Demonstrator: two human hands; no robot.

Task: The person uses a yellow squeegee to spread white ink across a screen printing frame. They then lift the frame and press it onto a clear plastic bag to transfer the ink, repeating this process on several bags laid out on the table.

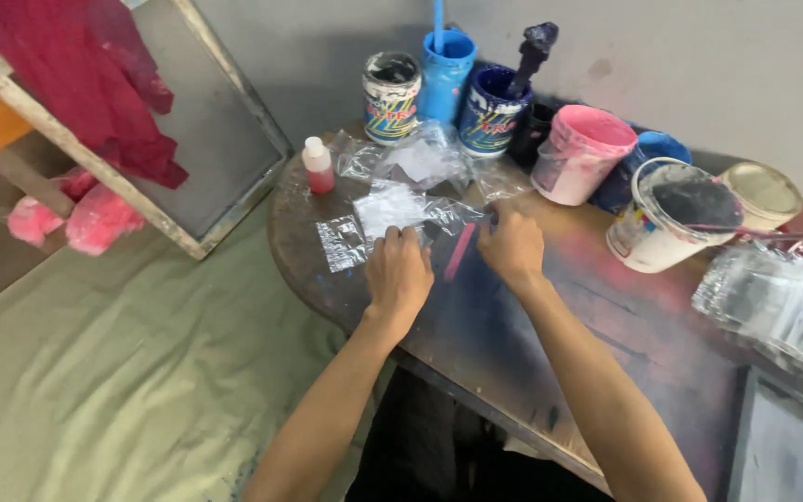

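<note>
Paint-stained round bench (532, 344) against a grey wall, tubs at the rear. Small red-filled bottle (317, 165) stands left. Left hand (398, 276) fingers pinch a clear plastic bag (392, 209) lying flat; right hand (511, 244) fingers grip its far edge. Advise keeping the film taut, clear of the pink tub (580, 153).

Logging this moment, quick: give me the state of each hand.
Left hand: fingers curled, pinching a clear plastic bag on the table.
Right hand: closed on the same bag's other edge.
</note>
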